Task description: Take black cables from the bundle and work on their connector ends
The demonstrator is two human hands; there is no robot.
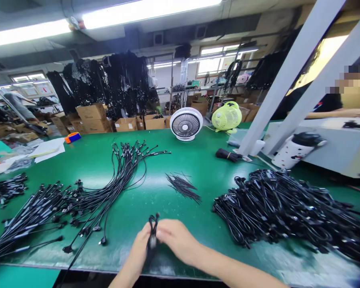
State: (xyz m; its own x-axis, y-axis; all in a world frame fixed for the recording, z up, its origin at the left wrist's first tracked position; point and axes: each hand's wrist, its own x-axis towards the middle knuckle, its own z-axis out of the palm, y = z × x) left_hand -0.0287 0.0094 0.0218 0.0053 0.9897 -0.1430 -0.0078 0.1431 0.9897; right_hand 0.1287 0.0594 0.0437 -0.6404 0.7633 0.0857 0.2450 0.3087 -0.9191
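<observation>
Near the front edge of the green table, my left hand [141,244] and my right hand [175,239] meet around a looped bundle of black cable [153,228]. My left fingers are closed on its left side, while the right thumb and fingers pinch it from the right. The lower part of the bundle is blurred. Beyond my hands lie several thin black ties [184,187]. Loose black cables with plugs [120,180] spread out to the left. On the right is a large heap of coiled black cables [282,208].
A white fan [186,123] and a green fan [227,117] stand at the table's far edge. White posts [276,86] rise at the right beside a spotted bottle [295,151]. Papers [49,150] and an orange-blue tape roll [73,137] lie far left. A co-worker's arm [339,113] shows at right.
</observation>
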